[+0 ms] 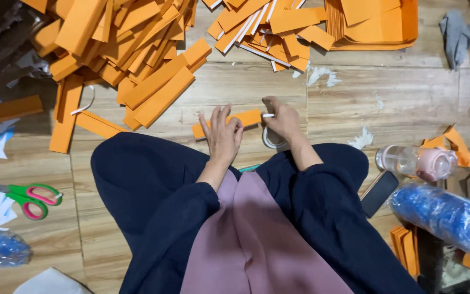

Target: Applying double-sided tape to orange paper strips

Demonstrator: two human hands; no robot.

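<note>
Right hand (282, 118): fingers curled, tips pinching the white loose end of a tape roll (270, 139), which stands on edge on the floor just under the hand, white ring shape, hole facing roughly toward the camera. Left hand (223, 135): fingers spread fairly wide, fairly straight, pointing up and away from the body, resting on or just over the near end of an orange strip (246, 118); contact is hard to tell.

The strip is a flat, matte rectangle with stiff-looking paper or foam texture. It lies on the floor between the two hands, long axis running left to right, right end tilted slightly away from the person. Left end hidden under the left hand, right end reaches the right hand.

Both wrists come out of dark navy sleeves; the person sits cross-legged, mauve cloth in the lap.

Farther out: wood-look plank floor (398, 92), smooth with white paper scraps. Big loose pile of orange strips (121, 49) upper left, more strips and a neat flat stack (376, 24) upper right. Green-and-pink scissors (31, 198) far left, shut. Clear bottle with pink cap (417, 160) lying on its side at right, dark phone (379, 193) beside the knee, crinkly blue plastic bag (444, 215) lower right.
</note>
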